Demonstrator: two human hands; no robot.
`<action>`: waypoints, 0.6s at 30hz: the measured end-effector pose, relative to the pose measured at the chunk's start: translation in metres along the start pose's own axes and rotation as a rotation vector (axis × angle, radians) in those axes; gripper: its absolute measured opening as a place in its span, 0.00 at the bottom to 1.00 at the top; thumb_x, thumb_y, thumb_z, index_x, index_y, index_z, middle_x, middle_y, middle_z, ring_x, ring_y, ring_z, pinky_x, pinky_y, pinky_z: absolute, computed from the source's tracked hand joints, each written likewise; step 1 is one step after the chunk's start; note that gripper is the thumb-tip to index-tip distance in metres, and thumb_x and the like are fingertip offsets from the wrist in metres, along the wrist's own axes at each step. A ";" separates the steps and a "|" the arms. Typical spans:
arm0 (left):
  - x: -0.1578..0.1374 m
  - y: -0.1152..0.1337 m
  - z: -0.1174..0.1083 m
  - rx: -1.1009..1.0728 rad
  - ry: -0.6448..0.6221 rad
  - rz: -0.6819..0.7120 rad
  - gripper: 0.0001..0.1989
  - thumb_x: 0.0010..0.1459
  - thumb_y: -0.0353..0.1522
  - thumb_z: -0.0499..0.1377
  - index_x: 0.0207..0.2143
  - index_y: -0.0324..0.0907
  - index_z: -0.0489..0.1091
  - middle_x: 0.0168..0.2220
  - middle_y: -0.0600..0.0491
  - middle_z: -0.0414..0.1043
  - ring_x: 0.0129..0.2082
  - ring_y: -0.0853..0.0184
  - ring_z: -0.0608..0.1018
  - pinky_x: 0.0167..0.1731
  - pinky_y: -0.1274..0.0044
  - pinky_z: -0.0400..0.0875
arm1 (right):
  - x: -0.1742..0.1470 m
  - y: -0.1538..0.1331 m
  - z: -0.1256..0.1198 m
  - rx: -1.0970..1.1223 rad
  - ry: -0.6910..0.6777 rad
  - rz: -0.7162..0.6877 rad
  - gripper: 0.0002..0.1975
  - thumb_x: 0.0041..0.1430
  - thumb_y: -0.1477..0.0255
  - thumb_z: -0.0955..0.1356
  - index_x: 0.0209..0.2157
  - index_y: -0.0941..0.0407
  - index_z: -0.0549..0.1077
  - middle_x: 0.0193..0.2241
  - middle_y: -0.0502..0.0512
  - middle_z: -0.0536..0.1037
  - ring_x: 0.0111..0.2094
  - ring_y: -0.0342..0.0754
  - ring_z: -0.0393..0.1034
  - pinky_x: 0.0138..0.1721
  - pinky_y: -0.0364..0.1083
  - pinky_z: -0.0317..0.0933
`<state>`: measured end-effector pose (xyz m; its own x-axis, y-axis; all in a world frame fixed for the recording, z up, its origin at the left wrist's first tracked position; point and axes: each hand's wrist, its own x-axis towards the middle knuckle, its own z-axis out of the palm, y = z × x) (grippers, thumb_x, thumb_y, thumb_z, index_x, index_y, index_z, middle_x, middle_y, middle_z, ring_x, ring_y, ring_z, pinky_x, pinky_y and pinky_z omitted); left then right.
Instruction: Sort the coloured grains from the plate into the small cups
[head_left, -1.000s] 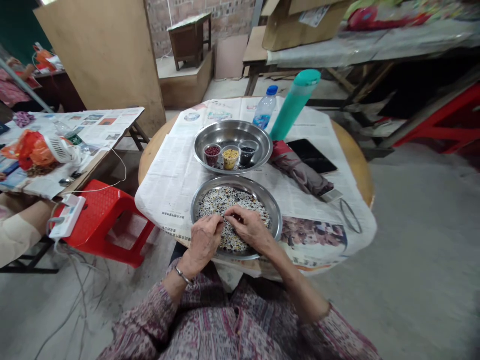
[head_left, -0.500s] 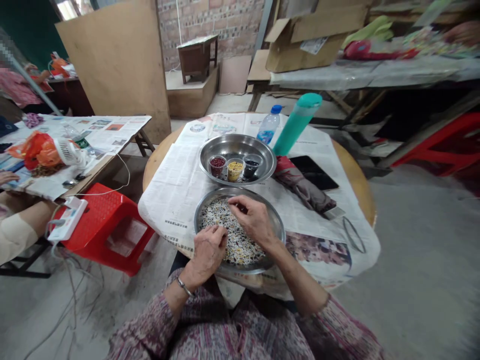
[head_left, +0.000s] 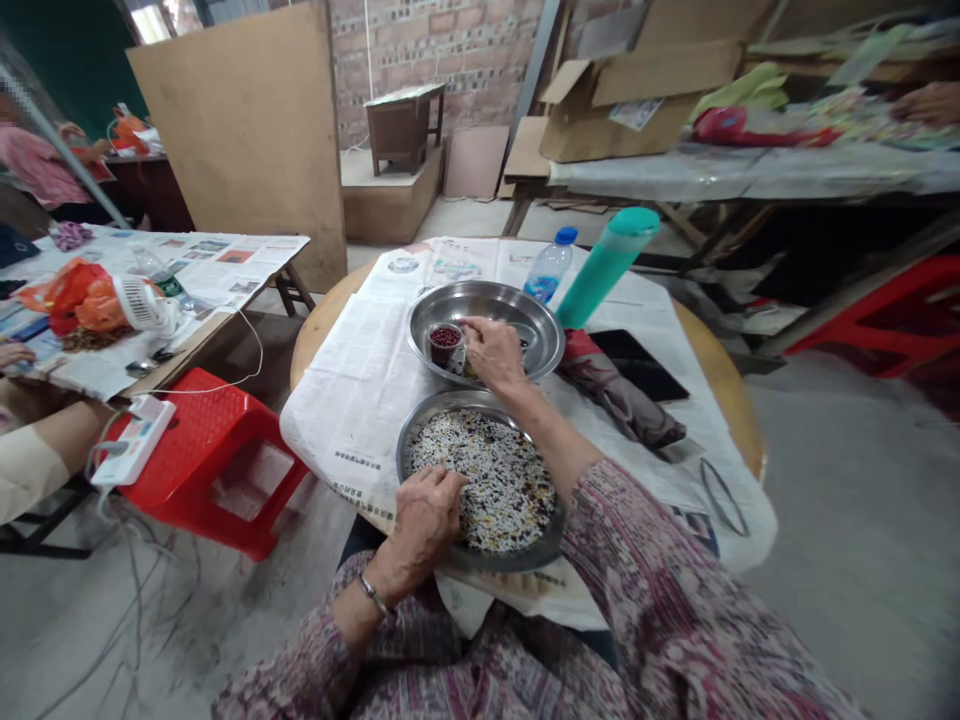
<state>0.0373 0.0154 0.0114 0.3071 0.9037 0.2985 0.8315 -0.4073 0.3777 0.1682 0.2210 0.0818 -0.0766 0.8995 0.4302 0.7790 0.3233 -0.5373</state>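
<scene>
Close to me, a steel bowl (head_left: 406,440) holds a spread of mixed grains (head_left: 487,480), white with dark and yellow bits. My left hand (head_left: 429,508) rests at its left side over the grains, fingers curled together; anything in them is hidden. My right hand (head_left: 495,352) reaches into the farther steel bowl (head_left: 547,335), fingertips pinched beside the rim of a clear cup of red beans (head_left: 445,340). What that pinch holds is too small to make out. It mostly covers the cup of yellow grains and the cup of black ones.
Right of the bowls are a blue-capped bottle (head_left: 551,265), a teal bottle (head_left: 609,265), a folded umbrella (head_left: 622,395) and a black tablet (head_left: 641,362). Newspaper (head_left: 337,400) covers the round table. A red stool (head_left: 202,440) with a power strip (head_left: 135,440) stands at left.
My right hand has moved from over the grains in the near bowl forward to the red-bean cup in the far bowl. My left hand stays by the near bowl. The view has shifted slightly.
</scene>
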 end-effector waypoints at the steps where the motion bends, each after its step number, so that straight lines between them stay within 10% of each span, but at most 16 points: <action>1: 0.000 0.000 0.000 -0.006 0.004 0.003 0.07 0.67 0.27 0.54 0.40 0.44 0.72 0.35 0.53 0.74 0.37 0.65 0.76 0.40 0.74 0.72 | -0.007 0.003 0.000 0.022 0.013 0.011 0.16 0.66 0.72 0.61 0.47 0.56 0.78 0.41 0.61 0.83 0.39 0.51 0.77 0.43 0.49 0.66; 11: 0.004 0.000 -0.009 -0.117 -0.044 -0.023 0.08 0.66 0.26 0.55 0.41 0.44 0.72 0.37 0.53 0.73 0.38 0.67 0.77 0.42 0.76 0.73 | -0.105 0.012 -0.032 0.153 0.159 -0.054 0.12 0.64 0.72 0.62 0.40 0.56 0.77 0.38 0.58 0.81 0.41 0.51 0.74 0.44 0.50 0.67; 18: 0.023 -0.006 -0.025 -0.288 -0.022 0.022 0.09 0.65 0.24 0.56 0.40 0.42 0.74 0.36 0.53 0.76 0.37 0.68 0.78 0.42 0.76 0.74 | -0.163 0.022 -0.043 -0.125 -0.142 -0.013 0.09 0.64 0.71 0.65 0.42 0.56 0.77 0.41 0.58 0.80 0.42 0.52 0.73 0.43 0.48 0.65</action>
<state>0.0284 0.0353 0.0380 0.3360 0.8955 0.2918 0.6598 -0.4448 0.6056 0.2245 0.0686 0.0313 -0.1672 0.9308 0.3249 0.8479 0.3039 -0.4344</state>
